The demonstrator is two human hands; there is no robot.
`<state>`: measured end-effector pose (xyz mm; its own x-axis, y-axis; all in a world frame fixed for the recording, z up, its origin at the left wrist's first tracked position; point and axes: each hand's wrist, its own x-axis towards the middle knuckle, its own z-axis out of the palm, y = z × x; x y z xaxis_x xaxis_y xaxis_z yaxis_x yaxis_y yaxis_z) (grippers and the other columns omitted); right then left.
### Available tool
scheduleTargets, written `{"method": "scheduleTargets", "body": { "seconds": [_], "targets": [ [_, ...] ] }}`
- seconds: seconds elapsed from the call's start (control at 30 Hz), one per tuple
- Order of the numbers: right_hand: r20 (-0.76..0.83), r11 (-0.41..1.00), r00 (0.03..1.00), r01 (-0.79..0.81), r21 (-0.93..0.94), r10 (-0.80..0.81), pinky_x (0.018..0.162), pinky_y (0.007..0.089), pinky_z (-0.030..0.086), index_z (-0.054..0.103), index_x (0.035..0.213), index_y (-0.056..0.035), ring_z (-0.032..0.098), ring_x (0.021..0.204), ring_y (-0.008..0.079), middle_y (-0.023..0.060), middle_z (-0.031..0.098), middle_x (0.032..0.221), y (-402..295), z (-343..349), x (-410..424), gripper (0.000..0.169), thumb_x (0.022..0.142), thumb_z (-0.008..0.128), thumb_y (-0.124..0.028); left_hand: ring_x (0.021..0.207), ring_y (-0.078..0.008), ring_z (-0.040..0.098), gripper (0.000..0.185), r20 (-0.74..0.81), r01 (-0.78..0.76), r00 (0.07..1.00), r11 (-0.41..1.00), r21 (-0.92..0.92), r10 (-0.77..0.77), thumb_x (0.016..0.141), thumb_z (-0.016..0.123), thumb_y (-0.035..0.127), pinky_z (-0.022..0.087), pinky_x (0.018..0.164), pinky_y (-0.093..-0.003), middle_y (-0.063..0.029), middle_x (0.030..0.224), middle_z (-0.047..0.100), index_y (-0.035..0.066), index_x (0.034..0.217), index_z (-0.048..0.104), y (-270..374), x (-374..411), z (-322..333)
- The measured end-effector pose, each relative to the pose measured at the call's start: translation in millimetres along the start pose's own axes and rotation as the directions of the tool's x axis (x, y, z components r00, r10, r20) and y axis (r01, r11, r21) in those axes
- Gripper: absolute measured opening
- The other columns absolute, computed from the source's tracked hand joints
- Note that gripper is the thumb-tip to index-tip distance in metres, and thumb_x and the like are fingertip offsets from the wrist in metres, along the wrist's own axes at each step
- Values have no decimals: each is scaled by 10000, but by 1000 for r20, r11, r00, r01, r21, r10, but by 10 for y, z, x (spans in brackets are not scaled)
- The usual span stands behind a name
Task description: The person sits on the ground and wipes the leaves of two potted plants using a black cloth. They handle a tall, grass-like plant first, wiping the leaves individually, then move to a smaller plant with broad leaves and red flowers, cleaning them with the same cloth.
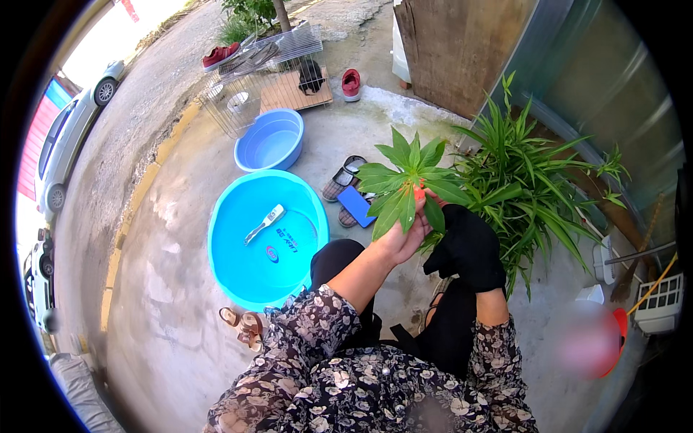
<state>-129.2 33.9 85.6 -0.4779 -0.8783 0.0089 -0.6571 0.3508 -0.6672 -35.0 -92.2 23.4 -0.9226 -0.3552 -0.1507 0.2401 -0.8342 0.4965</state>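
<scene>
My left hand (407, 238) is closed around a leafy green plant sprig (403, 176), with long toothed leaves spread out above the fingers. Small orange-red spots, perhaps petals, show by the fingertips. Black cloth (468, 249) covers most of my right hand (435, 199), so its grip is hidden. A few fingertips show behind the leaves, close to the sprig. Left of my knees stands a big bright-blue plastic basin (216, 243). Inside it lies a grey-and-white brush-like object (265, 224).
A smaller blue basin (296, 135) adjoins a wire cage (227, 89) with a black animal (311, 76). Slippers (337, 187) and a flat blue object (355, 207) lie ahead. Long-leaved plants (520, 168) grow at right. Brown sandals (249, 323) sit by the big basin.
</scene>
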Motion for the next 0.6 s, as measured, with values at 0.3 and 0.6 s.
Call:
{"method": "scheduleTargets", "body": {
  "seconds": [0.3, 0.6],
  "targets": [
    [-57, 992, 996, -63, 105, 69, 759, 417, 483, 575, 1096, -87, 587, 894, 366, 172, 607, 989, 19, 15, -12, 718, 416, 801, -145, 1127, -174, 534, 294, 5, 27, 1000, 999, 22, -27, 927, 553, 248, 427, 908, -330, -58, 1206, 568, 108, 1182, 508, -9, 16, 38],
    [-87, 996, 996, -13, 86, 21, 747, 417, 480, 588, 1067, -94, 586, 886, 363, 166, 605, 967, -25, 52, 51, 699, 408, 809, -163, 1143, -189, 523, 217, 12, 2, 1000, 998, 70, -3, 925, 556, 249, 423, 880, -327, -71, 1195, 580, 112, 1093, 546, -3, 22, 80]
  ]
}}
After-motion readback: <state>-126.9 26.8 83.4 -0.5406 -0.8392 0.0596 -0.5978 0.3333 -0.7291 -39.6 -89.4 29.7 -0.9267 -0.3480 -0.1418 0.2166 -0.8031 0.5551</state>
